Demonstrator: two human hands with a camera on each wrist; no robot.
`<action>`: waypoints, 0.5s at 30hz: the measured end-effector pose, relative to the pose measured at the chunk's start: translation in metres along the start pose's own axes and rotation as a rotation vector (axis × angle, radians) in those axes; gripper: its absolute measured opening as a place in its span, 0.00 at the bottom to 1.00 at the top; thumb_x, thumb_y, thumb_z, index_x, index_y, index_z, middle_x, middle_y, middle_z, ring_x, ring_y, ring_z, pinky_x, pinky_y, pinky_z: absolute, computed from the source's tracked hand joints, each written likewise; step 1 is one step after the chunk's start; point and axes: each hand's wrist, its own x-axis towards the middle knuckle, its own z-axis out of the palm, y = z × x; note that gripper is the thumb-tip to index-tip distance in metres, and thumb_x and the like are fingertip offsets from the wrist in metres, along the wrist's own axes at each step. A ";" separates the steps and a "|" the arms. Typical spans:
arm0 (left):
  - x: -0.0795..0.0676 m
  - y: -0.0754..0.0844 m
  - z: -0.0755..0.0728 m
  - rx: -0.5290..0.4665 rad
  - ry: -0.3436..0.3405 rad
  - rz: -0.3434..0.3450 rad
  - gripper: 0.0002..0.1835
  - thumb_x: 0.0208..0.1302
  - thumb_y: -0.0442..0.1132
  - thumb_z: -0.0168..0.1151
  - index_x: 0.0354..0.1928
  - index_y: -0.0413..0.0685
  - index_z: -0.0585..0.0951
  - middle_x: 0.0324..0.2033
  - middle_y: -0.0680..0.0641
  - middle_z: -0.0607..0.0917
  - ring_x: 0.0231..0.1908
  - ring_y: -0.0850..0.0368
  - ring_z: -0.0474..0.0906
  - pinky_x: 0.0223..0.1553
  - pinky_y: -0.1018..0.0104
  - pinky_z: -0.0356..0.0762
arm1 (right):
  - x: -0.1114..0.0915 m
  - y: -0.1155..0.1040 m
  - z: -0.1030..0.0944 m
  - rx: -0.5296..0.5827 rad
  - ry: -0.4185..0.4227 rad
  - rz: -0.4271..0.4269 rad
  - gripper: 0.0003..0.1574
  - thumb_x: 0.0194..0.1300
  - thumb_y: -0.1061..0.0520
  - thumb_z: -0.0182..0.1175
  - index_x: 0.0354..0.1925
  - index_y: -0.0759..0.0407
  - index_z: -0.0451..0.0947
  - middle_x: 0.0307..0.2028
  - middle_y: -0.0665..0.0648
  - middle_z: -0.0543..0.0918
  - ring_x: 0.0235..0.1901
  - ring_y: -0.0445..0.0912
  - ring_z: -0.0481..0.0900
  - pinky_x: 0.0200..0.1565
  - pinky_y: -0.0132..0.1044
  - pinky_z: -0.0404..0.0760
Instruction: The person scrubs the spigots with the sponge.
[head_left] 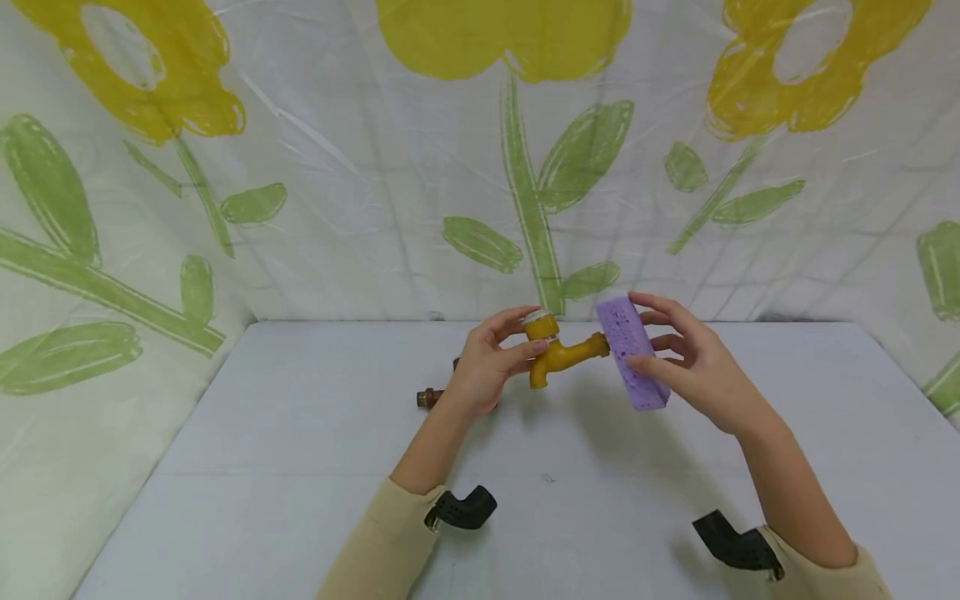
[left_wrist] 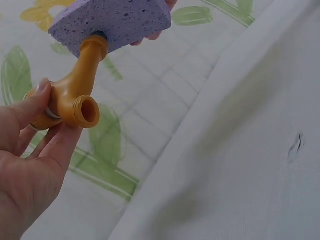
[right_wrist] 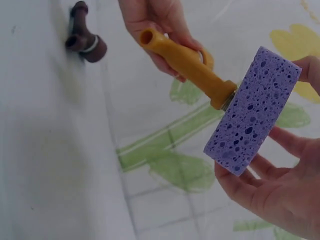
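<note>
Yellow tap: held in the air over the table, near its far edge; cap uppermost, spout turned down, threaded end turned right.
Purple sponge: just right of the tap, also in the air; a block tilted with its upper end leaning left.
Left hand: grasping the tap between thumb and fingers at the cap side, leaving spout and threaded end uncovered.
Right hand: grasping the sponge, thumb on the near side, fingers spread along the opposite side.
Tap against sponge: the threaded end appears to touch the sponge's left-hand broad face; how hard it presses cannot be told.
Work so far: by judgement, both things are picked up and brought together, which suggests rubbing at the threaded end is in hand; no foam or wet streak can be made out, so how much of the tap has been treated cannot be told.
Work remaining: by judgement, spout, body and cap lie away from the sponge at this moment; tap and sponge are not yet set down.
Brown tap: on the table to the left, partly behind the left hand in the head view; neither hand grips it, and its part in the work is unclear.
</note>
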 end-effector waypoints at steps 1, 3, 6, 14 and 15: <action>0.000 0.000 0.000 0.000 -0.002 -0.002 0.27 0.72 0.22 0.62 0.71 0.36 0.75 0.59 0.38 0.79 0.46 0.57 0.86 0.48 0.63 0.90 | 0.000 0.000 0.000 0.010 -0.004 -0.003 0.42 0.75 0.65 0.62 0.80 0.53 0.61 0.66 0.63 0.70 0.51 0.43 0.79 0.44 0.30 0.86; 0.000 0.000 0.000 0.004 -0.005 -0.007 0.27 0.72 0.22 0.62 0.72 0.35 0.74 0.59 0.38 0.80 0.46 0.58 0.86 0.48 0.64 0.90 | 0.000 0.000 -0.001 0.025 -0.002 -0.006 0.41 0.75 0.65 0.63 0.80 0.51 0.62 0.66 0.62 0.70 0.52 0.43 0.79 0.44 0.31 0.87; 0.000 0.000 0.000 0.004 -0.008 -0.012 0.27 0.73 0.22 0.62 0.72 0.35 0.74 0.59 0.38 0.80 0.46 0.58 0.86 0.47 0.65 0.90 | 0.001 0.001 -0.001 0.021 0.016 -0.002 0.40 0.75 0.63 0.63 0.80 0.49 0.63 0.66 0.61 0.70 0.53 0.42 0.79 0.43 0.31 0.87; -0.001 0.002 0.002 -0.025 -0.003 -0.015 0.26 0.73 0.22 0.61 0.71 0.34 0.75 0.55 0.41 0.81 0.45 0.57 0.86 0.45 0.67 0.89 | 0.000 0.004 -0.004 0.010 0.007 -0.017 0.37 0.77 0.63 0.59 0.79 0.52 0.64 0.66 0.63 0.72 0.51 0.41 0.81 0.44 0.30 0.86; -0.001 0.002 0.002 -0.024 -0.009 -0.017 0.26 0.73 0.22 0.61 0.71 0.34 0.74 0.55 0.41 0.81 0.45 0.57 0.86 0.46 0.67 0.89 | 0.000 0.004 -0.003 0.012 0.009 -0.013 0.37 0.77 0.63 0.59 0.79 0.51 0.64 0.66 0.63 0.71 0.52 0.41 0.81 0.44 0.30 0.86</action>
